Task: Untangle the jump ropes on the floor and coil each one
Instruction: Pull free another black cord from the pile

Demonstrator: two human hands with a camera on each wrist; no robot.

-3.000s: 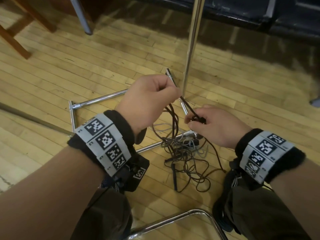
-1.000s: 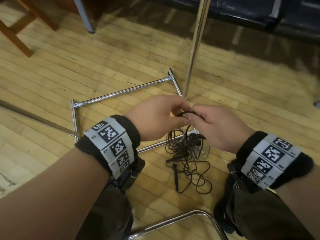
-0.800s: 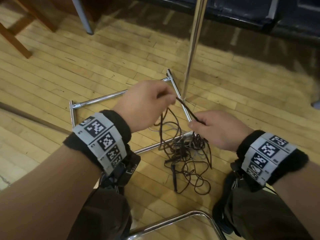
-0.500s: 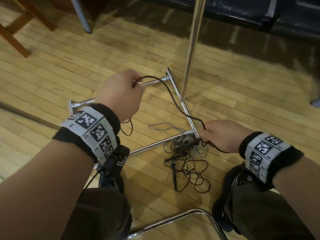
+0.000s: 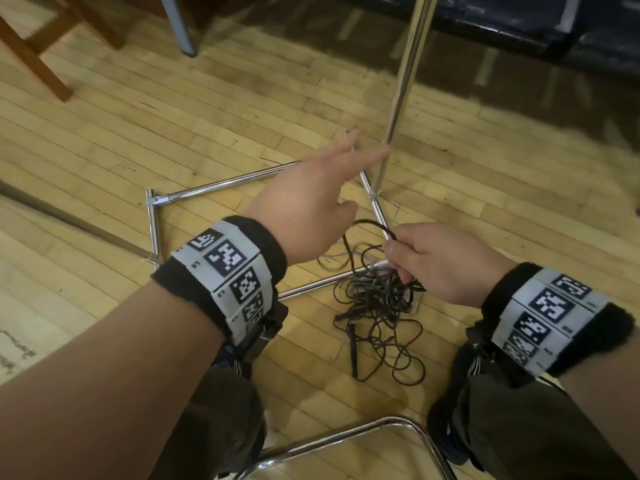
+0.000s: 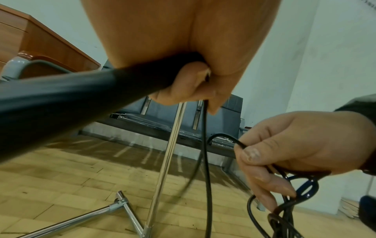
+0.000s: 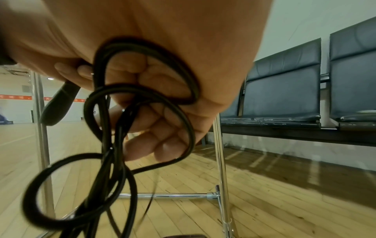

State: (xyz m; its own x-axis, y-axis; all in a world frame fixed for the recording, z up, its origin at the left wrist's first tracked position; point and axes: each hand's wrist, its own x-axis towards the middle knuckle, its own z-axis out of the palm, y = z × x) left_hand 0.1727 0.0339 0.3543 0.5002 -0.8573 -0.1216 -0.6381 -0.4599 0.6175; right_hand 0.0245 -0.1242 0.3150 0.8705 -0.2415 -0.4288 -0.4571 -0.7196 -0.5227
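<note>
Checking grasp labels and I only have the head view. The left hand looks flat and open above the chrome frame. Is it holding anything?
Observer: Yes. In the left wrist view, the left hand has its fingers curled round a black handle.
Operator: Is rope attached to it?
Observer: A black cord hangs straight down from that grip.
Operator: Right hand, one strand or more?
Observer: More. In the right wrist view, the right hand grips several black rope loops against the palm.
</note>
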